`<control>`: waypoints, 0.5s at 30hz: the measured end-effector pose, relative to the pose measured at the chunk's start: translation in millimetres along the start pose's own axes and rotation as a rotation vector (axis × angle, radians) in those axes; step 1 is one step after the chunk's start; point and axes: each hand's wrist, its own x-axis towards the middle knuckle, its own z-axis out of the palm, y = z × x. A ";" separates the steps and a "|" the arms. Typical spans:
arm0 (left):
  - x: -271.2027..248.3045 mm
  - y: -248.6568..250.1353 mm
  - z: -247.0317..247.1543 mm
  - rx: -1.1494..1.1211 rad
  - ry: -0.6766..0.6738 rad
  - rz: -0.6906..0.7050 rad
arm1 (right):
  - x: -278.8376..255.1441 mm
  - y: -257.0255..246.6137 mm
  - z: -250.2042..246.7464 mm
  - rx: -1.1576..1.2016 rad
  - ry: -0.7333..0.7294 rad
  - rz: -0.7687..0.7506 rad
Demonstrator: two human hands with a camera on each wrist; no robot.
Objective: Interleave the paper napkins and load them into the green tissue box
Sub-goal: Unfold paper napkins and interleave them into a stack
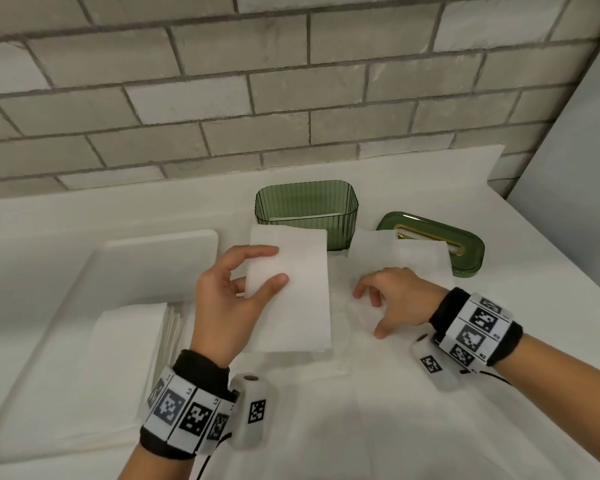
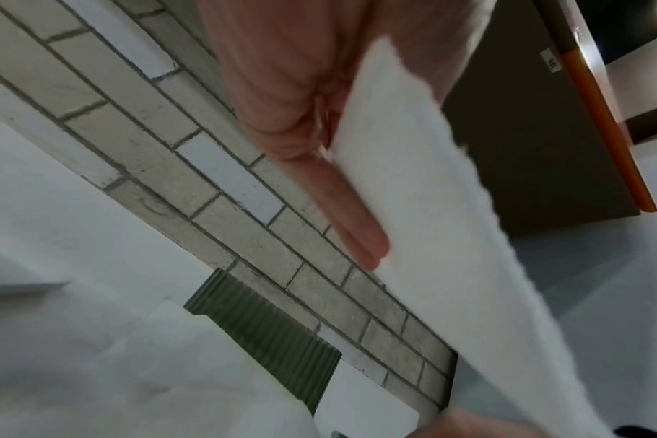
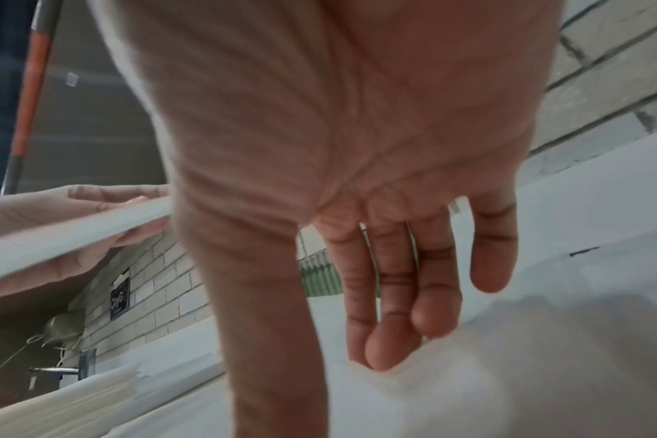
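Observation:
My left hand (image 1: 236,289) pinches a folded white napkin (image 1: 291,292) between thumb and fingers, holding it above the counter in front of the green tissue box (image 1: 305,211). The left wrist view shows that napkin (image 2: 432,207) lying across my fingers (image 2: 357,225). Spread and holding nothing, my right hand (image 1: 392,299) hovers with its fingertips (image 3: 387,352) touching a napkin (image 1: 406,258) laid flat on the counter. The box is open, with white paper low inside. Its green lid (image 1: 440,244) lies to its right, partly under that flat napkin.
A stack of napkins (image 1: 129,348) rests on a white tray (image 1: 160,254) at the left. The white counter (image 1: 326,427) runs to a grey brick wall (image 1: 257,98) behind. A pale panel (image 1: 575,168) stands at the right.

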 end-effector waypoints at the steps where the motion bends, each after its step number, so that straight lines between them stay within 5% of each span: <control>1: -1.0 -1.9 0.6 -0.016 0.008 -0.011 | 0.4 0.1 -0.4 -0.009 0.006 0.011; 12: -2.7 -30.0 -4.4 0.026 0.035 0.005 | -10.4 0.3 -31.8 0.240 0.045 -0.130; 15: -3.9 -30.9 -3.4 0.058 0.014 0.025 | -6.2 -5.2 -36.5 0.139 0.009 -0.153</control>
